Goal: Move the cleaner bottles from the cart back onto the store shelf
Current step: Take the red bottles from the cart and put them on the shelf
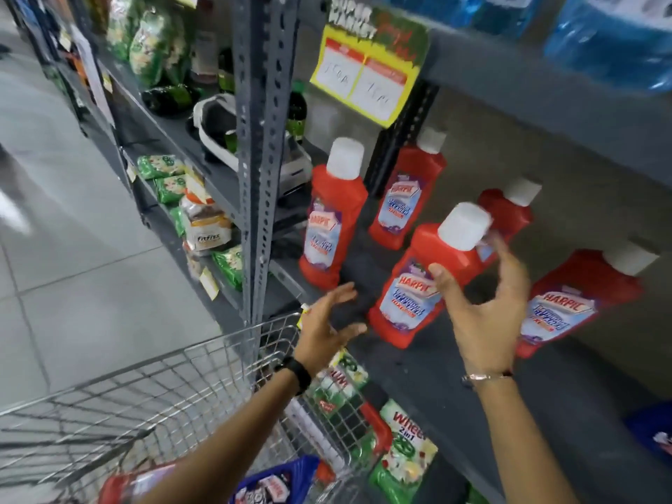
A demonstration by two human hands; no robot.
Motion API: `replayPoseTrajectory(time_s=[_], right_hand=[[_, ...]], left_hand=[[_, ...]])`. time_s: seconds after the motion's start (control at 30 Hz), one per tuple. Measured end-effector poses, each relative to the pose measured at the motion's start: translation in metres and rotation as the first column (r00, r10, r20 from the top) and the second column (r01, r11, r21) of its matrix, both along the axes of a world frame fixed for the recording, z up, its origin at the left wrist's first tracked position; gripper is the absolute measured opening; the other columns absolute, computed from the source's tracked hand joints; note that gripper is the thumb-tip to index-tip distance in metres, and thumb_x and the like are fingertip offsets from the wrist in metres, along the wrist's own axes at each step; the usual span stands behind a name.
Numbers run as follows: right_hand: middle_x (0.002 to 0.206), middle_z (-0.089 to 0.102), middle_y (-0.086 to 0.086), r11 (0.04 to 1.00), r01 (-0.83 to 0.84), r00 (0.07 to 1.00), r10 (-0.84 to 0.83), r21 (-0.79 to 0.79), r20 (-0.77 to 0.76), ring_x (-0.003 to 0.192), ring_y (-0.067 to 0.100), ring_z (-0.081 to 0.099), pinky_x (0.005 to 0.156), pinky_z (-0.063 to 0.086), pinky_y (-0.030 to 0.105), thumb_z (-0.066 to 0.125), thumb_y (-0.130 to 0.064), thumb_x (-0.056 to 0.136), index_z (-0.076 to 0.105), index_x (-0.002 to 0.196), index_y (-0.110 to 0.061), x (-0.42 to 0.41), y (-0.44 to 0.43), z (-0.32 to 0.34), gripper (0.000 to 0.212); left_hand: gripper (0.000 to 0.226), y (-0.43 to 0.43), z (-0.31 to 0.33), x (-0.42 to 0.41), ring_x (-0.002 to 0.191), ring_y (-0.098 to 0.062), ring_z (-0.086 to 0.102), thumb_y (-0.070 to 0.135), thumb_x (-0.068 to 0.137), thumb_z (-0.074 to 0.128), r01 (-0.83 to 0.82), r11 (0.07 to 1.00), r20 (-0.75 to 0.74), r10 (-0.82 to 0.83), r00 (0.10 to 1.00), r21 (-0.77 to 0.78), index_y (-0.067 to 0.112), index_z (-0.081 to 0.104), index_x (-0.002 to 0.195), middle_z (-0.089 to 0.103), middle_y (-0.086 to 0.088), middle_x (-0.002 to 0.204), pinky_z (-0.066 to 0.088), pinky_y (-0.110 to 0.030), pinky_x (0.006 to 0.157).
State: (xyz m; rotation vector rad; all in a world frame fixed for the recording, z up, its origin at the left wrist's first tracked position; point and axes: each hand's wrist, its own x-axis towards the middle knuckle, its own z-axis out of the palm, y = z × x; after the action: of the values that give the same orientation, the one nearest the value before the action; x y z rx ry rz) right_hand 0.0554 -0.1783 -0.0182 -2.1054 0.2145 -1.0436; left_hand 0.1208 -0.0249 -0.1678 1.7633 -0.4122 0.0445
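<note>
Several red Harpic cleaner bottles with white caps stand on the grey shelf [454, 380]. The nearest bottle [411, 296] stands at the shelf's front. My right hand [483, 303] is open just to its right, fingers spread, the thumb near its label. My left hand [327, 321] is open to its lower left, apart from it. More bottles stand at the left [331, 220], behind [405, 201], at the back [509, 212] and at the right [571, 303]. A red bottle [123, 485] lies in the wire cart [152, 391] at the bottom left.
A perforated grey upright [262, 150] divides the shelving. A yellow price sign [367, 67] hangs above the bottles. Blue packs [611, 41] sit on the top shelf. Green detergent packs [403, 460] fill the shelf below. A blue packet [276, 481] lies in the cart. Tiled aisle floor lies left.
</note>
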Motion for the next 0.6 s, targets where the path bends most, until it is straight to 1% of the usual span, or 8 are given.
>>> replayPoseTrajectory(time_s=[0.07, 0.13, 0.2, 0.3, 0.37, 0.43, 0.5, 0.6], right_hand=[[0.121, 0.055, 0.013, 0.977, 0.181, 0.959, -0.152, -0.108, 0.239, 0.115, 0.025, 0.050, 0.101, 0.038, 0.034, 0.072, -0.030, 0.075, 0.053, 0.119, -0.004, -0.010, 0.020, -0.021, 0.054], [0.113, 0.056, 0.025, 0.978, 0.196, 0.918, -0.157, -0.072, 0.364, 0.108, 0.032, 0.052, 0.098, 0.040, 0.039, 0.068, -0.016, 0.078, 0.055, 0.111, 0.003, -0.019, 0.054, -0.054, 0.040], [0.110, 0.055, 0.016, 0.999, 0.044, 0.965, -0.038, -0.018, 0.259, 0.106, 0.028, 0.053, 0.097, 0.041, 0.035, 0.063, -0.014, 0.080, 0.054, 0.109, -0.003, -0.024, 0.095, -0.102, 0.033], [0.113, 0.058, 0.003, 0.973, -0.151, 0.958, 0.188, 0.173, -0.216, 0.101, 0.009, 0.052, 0.089, 0.043, 0.024, 0.059, -0.021, 0.080, 0.052, 0.111, -0.017, -0.021, 0.151, -0.193, 0.032], [0.119, 0.058, 0.007, 0.919, -0.114, 0.791, 0.314, 0.379, -0.525, 0.101, 0.010, 0.053, 0.083, 0.041, 0.020, 0.062, -0.013, 0.079, 0.050, 0.115, -0.010, -0.018, 0.174, -0.262, 0.038], [0.123, 0.057, 0.015, 0.872, -0.033, 0.578, 0.415, 0.488, -0.703, 0.109, 0.024, 0.056, 0.087, 0.043, 0.027, 0.063, -0.004, 0.077, 0.050, 0.115, -0.002, -0.017, 0.189, -0.331, 0.040], [0.124, 0.057, 0.022, 0.870, 0.031, 0.376, 0.446, 0.492, -0.813, 0.114, 0.036, 0.055, 0.095, 0.045, 0.042, 0.066, -0.007, 0.076, 0.048, 0.118, 0.002, -0.018, 0.198, -0.389, 0.047], [0.117, 0.054, 0.010, 0.881, 0.019, 0.157, 0.465, 0.473, -0.871, 0.111, 0.027, 0.053, 0.092, 0.043, 0.035, 0.068, -0.011, 0.078, 0.043, 0.125, 0.005, -0.025, 0.205, -0.443, 0.055]], left_hand=[[0.047, 0.035, -0.010, -0.011, 0.107, -0.001, 0.058, 0.022, 0.073, 0.071, -0.118, 0.984, -0.045, 0.113, 0.993, -0.135, 0.022, 0.051, 0.116, 0.061, 0.020, 0.115, 0.050, -0.028, 0.088], [0.035, 0.080, -0.037, -0.020, 0.099, 0.005, 0.059, 0.008, 0.076, 0.068, -0.293, 0.940, -0.083, 0.283, 0.956, -0.174, 0.016, 0.055, 0.107, 0.064, 0.022, 0.106, 0.048, -0.018, 0.084], [0.031, 0.131, -0.082, -0.030, 0.091, 0.010, 0.059, 0.014, 0.076, 0.067, -0.411, 0.908, -0.141, 0.398, 0.907, -0.084, 0.026, 0.055, 0.102, 0.066, 0.015, 0.099, 0.047, -0.015, 0.082], [0.036, 0.197, -0.163, -0.053, 0.087, 0.005, 0.061, 0.013, 0.070, 0.070, -0.369, 0.916, -0.299, 0.399, 0.867, 0.156, 0.038, 0.058, 0.092, 0.069, 0.002, 0.100, 0.046, -0.013, 0.080], [0.043, 0.229, -0.211, -0.072, 0.098, -0.021, 0.064, -0.001, 0.065, 0.075, -0.230, 0.900, -0.389, 0.376, 0.841, 0.371, 0.018, 0.062, 0.101, 0.067, -0.018, 0.107, 0.042, -0.015, 0.081], [0.056, 0.256, -0.253, -0.086, 0.110, -0.035, 0.057, 0.004, 0.063, 0.079, -0.065, 0.829, -0.457, 0.370, 0.809, 0.556, 0.002, 0.056, 0.114, 0.061, -0.022, 0.118, 0.039, -0.022, 0.088], [0.079, 0.274, -0.280, -0.097, 0.125, -0.031, 0.046, 0.025, 0.065, 0.080, 0.169, 0.693, -0.516, 0.328, 0.791, 0.700, 0.010, 0.041, 0.132, 0.048, -0.016, 0.136, 0.038, -0.034, 0.101], [0.110, 0.294, -0.307, -0.110, 0.139, -0.026, 0.024, 0.044, 0.054, 0.081, 0.463, 0.392, -0.567, 0.208, 0.797, 0.795, 0.022, 0.020, 0.143, 0.025, -0.007, 0.153, 0.023, -0.049, 0.111]])
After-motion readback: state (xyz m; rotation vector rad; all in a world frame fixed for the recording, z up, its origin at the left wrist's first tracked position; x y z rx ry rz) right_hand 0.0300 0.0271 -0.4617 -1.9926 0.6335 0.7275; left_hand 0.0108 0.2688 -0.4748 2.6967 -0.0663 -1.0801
